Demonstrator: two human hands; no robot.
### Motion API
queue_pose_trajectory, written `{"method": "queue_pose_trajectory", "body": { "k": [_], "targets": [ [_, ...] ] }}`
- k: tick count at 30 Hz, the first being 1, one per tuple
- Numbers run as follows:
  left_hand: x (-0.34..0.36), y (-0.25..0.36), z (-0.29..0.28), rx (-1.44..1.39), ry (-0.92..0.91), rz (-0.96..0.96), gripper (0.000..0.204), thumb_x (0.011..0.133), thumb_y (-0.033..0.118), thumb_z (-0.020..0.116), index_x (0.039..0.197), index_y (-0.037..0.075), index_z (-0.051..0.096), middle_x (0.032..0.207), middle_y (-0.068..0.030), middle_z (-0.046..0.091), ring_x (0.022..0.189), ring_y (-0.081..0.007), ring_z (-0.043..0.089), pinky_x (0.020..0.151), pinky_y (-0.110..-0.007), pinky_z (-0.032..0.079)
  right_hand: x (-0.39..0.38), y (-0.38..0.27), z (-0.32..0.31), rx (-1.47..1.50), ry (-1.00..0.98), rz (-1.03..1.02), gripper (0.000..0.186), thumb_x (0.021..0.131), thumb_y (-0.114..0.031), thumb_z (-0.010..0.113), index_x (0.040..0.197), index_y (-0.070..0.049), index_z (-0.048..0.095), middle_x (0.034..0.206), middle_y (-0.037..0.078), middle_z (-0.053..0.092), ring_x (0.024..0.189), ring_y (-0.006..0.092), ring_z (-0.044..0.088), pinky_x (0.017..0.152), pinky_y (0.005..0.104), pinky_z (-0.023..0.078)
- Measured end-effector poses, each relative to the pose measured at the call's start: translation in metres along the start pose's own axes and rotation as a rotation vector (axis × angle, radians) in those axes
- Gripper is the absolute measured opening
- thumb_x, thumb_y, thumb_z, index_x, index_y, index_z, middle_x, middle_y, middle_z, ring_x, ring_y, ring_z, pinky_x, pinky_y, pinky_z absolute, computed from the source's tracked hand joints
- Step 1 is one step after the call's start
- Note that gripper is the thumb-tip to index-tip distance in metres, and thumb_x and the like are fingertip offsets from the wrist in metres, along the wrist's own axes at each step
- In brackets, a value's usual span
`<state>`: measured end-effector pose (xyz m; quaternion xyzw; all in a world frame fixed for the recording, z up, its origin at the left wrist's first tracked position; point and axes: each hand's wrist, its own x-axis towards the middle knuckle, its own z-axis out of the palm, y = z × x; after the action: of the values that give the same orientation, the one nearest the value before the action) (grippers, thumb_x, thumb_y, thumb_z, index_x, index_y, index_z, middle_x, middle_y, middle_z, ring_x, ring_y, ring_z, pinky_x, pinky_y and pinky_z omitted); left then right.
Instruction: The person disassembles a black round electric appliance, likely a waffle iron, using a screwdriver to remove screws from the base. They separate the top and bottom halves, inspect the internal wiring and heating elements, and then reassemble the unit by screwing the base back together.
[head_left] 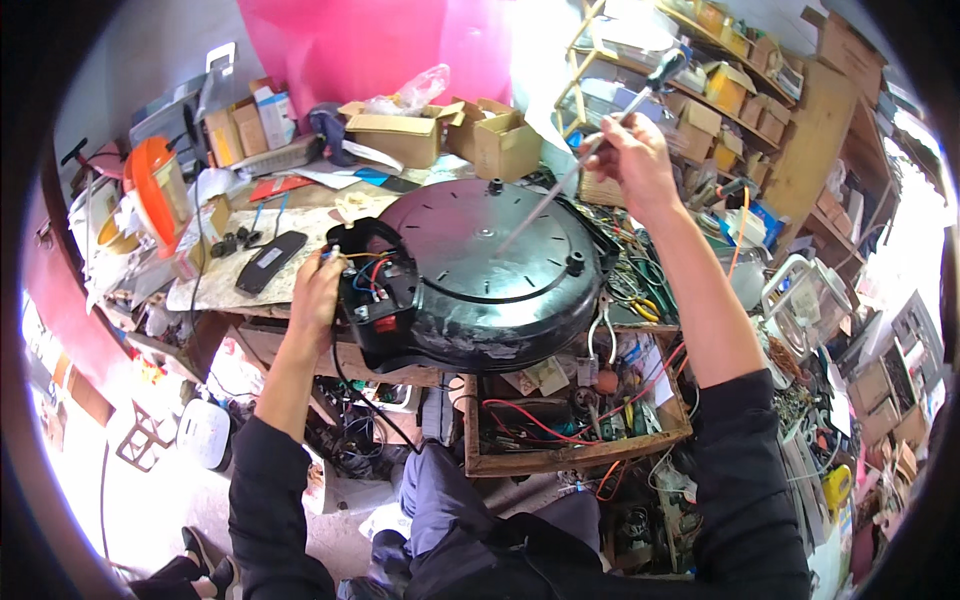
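Note:
A large round black plastic appliance base (480, 270) lies upside down on the workbench, with small feet and slots on its face. At its left end an open compartment shows red, blue and yellow wires (378, 272). My left hand (315, 292) is closed on the rim beside that compartment; its fingertips are partly hidden. Above the base's right side, my right hand (635, 165) pinches the shaft of a long screwdriver (666, 68). The dark handle points up and away, and the thin shaft slants down across the base. Whether its tip touches the plastic, I cannot tell.
A black cover piece (271, 264) rests left of the base. Open cardboard boxes (400, 135) stand behind. A pulled-out wooden drawer (580, 460) full of tools and wires juts toward me. Tangled wires and pliers (640, 308) crowd the right; a black cord (372, 402) hangs down.

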<state>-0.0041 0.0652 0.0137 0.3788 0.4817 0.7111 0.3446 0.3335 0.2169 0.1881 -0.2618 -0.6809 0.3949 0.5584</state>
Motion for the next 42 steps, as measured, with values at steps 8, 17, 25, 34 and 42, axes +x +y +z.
{"method": "queue_pose_trajectory", "body": {
  "k": [8, 17, 25, 34, 42],
  "targets": [
    [0.003, 0.0, -0.008, 0.042, -0.01, -0.021, 0.015, 0.092, 0.021, 0.055, 0.091, 0.008, 0.062, 0.078, 0.001, 0.057, 0.072, -0.0098, 0.056, 0.068, -0.025, 0.046, -0.008, -0.031, 0.002, -0.468, 0.112, -0.291, 0.01, 0.102, -0.014, 0.048, 0.102, -0.004, 0.045, 0.068, 0.008, 0.063, 0.046, 0.0085, 0.052, 0.043, 0.023, 0.042],
    [-0.011, 0.009, 0.001, -0.036, -0.042, -0.028, 0.014, 0.095, 0.018, 0.05, 0.095, 0.007, 0.06, 0.085, -0.0019, 0.065, 0.072, -0.0114, 0.065, 0.066, -0.025, 0.053, -0.01, -0.041, -0.009, -0.519, 0.178, -0.38, 0.01, 0.102, -0.014, 0.046, 0.102, -0.003, 0.046, 0.066, 0.007, 0.061, 0.045, 0.0077, 0.048, 0.044, 0.0227, 0.039],
    [-0.007, 0.007, 0.0, -0.04, -0.025, -0.025, 0.012, 0.096, 0.016, 0.049, 0.095, 0.008, 0.059, 0.084, -0.0011, 0.063, 0.074, -0.0111, 0.064, 0.065, -0.026, 0.053, -0.009, -0.041, -0.011, -0.572, 0.121, -0.436, 0.012, 0.102, -0.014, 0.046, 0.105, -0.002, 0.045, 0.066, 0.007, 0.061, 0.047, 0.0087, 0.05, 0.045, 0.024, 0.04],
    [-0.009, 0.009, 0.004, -0.043, 0.021, -0.063, 0.009, 0.094, 0.019, 0.054, 0.094, 0.011, 0.057, 0.08, -0.0001, 0.058, 0.068, -0.0113, 0.061, 0.063, -0.026, 0.053, -0.018, -0.022, -0.008, -0.586, 0.03, -0.437, 0.013, 0.1, -0.013, 0.049, 0.101, 0.0, 0.044, 0.064, 0.01, 0.063, 0.05, 0.0159, 0.059, 0.05, 0.0307, 0.046],
    [-0.003, 0.004, -0.005, 0.017, 0.004, -0.034, 0.01, 0.095, 0.023, 0.057, 0.096, 0.013, 0.058, 0.081, 0.0029, 0.056, 0.071, -0.0095, 0.059, 0.062, -0.027, 0.052, -0.011, -0.043, 0.0, -0.741, 0.007, -0.352, 0.02, 0.096, -0.015, 0.057, 0.103, 0.002, 0.048, 0.074, 0.015, 0.065, 0.065, 0.0244, 0.064, 0.058, 0.0371, 0.048]
  ]
}}
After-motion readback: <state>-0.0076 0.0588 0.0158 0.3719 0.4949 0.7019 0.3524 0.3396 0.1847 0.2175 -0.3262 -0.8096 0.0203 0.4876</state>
